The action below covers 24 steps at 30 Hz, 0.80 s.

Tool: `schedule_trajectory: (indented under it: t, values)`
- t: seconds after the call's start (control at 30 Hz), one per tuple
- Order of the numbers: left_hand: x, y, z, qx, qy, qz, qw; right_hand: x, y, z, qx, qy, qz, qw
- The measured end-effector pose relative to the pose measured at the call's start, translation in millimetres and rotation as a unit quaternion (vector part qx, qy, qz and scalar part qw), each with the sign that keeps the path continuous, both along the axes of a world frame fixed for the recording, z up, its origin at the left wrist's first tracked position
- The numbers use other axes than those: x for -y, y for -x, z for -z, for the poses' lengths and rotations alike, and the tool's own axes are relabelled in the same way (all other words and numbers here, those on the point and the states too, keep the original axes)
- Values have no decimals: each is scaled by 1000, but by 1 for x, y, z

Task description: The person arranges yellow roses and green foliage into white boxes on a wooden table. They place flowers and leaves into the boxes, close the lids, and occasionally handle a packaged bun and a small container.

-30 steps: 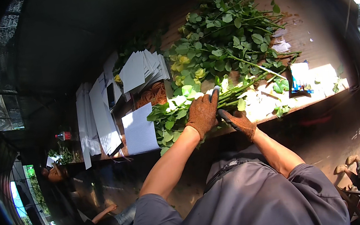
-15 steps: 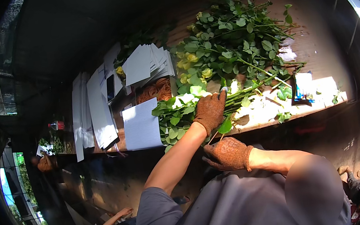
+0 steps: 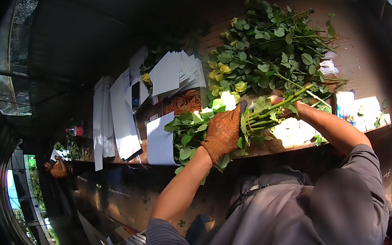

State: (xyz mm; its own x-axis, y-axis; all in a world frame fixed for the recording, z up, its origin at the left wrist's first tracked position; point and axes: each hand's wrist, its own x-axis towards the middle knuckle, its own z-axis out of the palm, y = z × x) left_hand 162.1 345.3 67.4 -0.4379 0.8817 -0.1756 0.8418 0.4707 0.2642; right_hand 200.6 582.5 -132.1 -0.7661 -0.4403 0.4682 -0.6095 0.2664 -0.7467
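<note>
several white boards (image 3: 124,120) at left, then corrugated sheet (image 3: 160,140), orange bands (image 3: 184,103). gloved left hand (image 3: 222,131) wrapped round the leafy stem bundle (image 3: 258,124): leaves stick out left of the grip, stalks right. right hand (image 3: 277,100) at the stalks, partly hidden, grip can't be told. yellow rose pile (image 3: 270,47) beyond, on table (image 3: 356,67).

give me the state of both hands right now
Left hand: closed on a bunch of leafy stems.
Right hand: mostly hidden behind stems; open or closed cannot be told.
</note>
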Motion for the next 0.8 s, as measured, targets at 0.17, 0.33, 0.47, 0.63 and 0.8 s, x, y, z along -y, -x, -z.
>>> schedule_trajectory:
  t: [0.17, 0.33, 0.47, 0.63, 0.8]
  values:
    - [10, 1, 38, -54, -6, 3, 999, 142, -113, -54, 229, 125, 275, 925]
    - [1, 1, 80, -130, 34, 16, 991, 154, -145, -116, 294, 217, 349, 863]
    - [-9, -6, 90, -123, 56, 8, 991, 156, -151, -140, 228, 81, 293, 925]
    - [-15, -8, 89, -117, 117, -12, 986, 177, -148, -174, 122, 67, 188, 972]
    - [-9, -9, 107, -164, 123, -13, 979, 196, -122, -195, 56, 22, 26, 998]
